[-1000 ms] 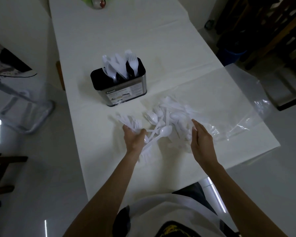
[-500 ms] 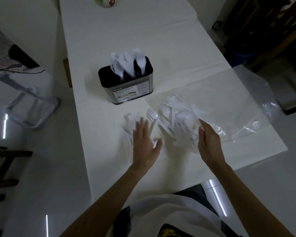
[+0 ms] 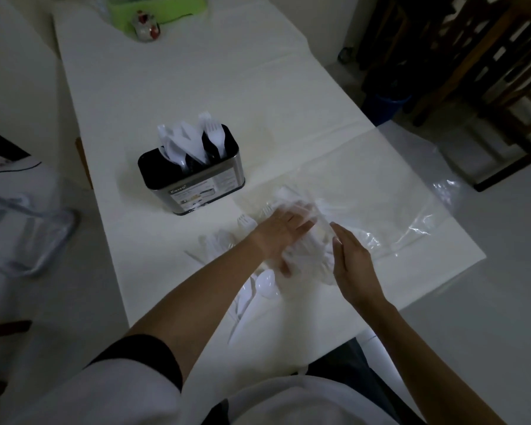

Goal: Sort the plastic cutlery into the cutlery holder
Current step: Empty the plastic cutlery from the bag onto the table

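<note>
A black-and-steel cutlery holder [image 3: 193, 182] stands on the white table [image 3: 196, 87], with white plastic forks and spoons upright in its right compartments. A blurred pile of white plastic cutlery [image 3: 308, 256] lies near the front edge. My left hand [image 3: 281, 237] reaches across and lies flat on the pile, fingers extended. My right hand [image 3: 354, 265] stands on edge against the pile's right side, fingers straight. Loose spoons [image 3: 265, 285] lie under my left forearm, and forks [image 3: 247, 222] lie to its left.
A clear plastic bag [image 3: 405, 210] lies flat to the right of the pile and hangs over the table's right edge. A green container [image 3: 154, 7] and a small jar [image 3: 146, 26] sit at the far end. Dark wooden chairs [image 3: 488, 72] stand at the right.
My left hand has moved right from the loose forks onto the main pile. My right hand stays beside the pile. The pile is now pressed between both hands.
</note>
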Motion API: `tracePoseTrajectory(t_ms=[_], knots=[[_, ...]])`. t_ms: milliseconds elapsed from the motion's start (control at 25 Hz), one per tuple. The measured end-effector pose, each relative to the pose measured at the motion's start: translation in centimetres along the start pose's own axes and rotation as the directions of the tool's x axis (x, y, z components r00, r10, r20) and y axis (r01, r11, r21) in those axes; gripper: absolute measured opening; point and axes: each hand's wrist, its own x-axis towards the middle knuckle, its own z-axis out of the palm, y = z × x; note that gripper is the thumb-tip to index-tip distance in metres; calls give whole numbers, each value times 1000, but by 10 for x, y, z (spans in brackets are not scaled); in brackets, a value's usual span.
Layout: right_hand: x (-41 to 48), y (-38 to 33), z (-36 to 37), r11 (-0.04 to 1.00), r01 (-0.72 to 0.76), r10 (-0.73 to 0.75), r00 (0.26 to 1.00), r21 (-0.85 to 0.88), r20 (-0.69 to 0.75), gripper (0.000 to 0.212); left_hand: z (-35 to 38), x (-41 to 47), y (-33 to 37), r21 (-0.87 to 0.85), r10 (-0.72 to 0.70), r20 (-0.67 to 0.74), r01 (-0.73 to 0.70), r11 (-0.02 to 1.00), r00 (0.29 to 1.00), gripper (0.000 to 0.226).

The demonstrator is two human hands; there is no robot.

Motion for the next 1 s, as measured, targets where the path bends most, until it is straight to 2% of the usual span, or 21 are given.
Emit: tracePoseTrajectory(t_ms=[120, 240, 400, 520, 600, 680, 760, 1000], knots=[[2, 3, -4, 1000, -15, 15, 1000, -7, -6, 44, 4, 5, 0, 1, -11, 4, 11, 1000, 1000, 133], [3, 4, -3, 1000, -18, 18, 1000, 1, 12, 43, 7, 1, -1, 53, -9, -45, 11, 999, 999, 123], [5, 5, -5, 1000, -12, 12, 1000, 14, 28, 42, 7, -7, 2, 52, 54, -103, -49, 997, 993, 91], [4, 8, -7, 1000, 13, -14, 999, 17, 51, 42, 9, -20, -1, 59, 64, -73, -59, 996, 995, 59], [4, 9, -8, 999, 29, -30, 998, 21, 62, 42, 9, -30, -3, 99, 52, -46, -47, 994, 998, 46], [3, 9, -9, 999, 42, -43, 997, 21, 66, 42, 8, -40, -5, 195, 43, -36, -35, 980, 998, 45], [3, 10, -8, 998, 54, -54, 996, 11, 77, 43, 9, -49, -8, 241, 41, -35, -31, 970, 999, 54], [1, 10, -7, 997, 82, -82, 992, 7, 94, 44, 7, -83, -13, 226, -64, 57, 49, 973, 996, 50]])
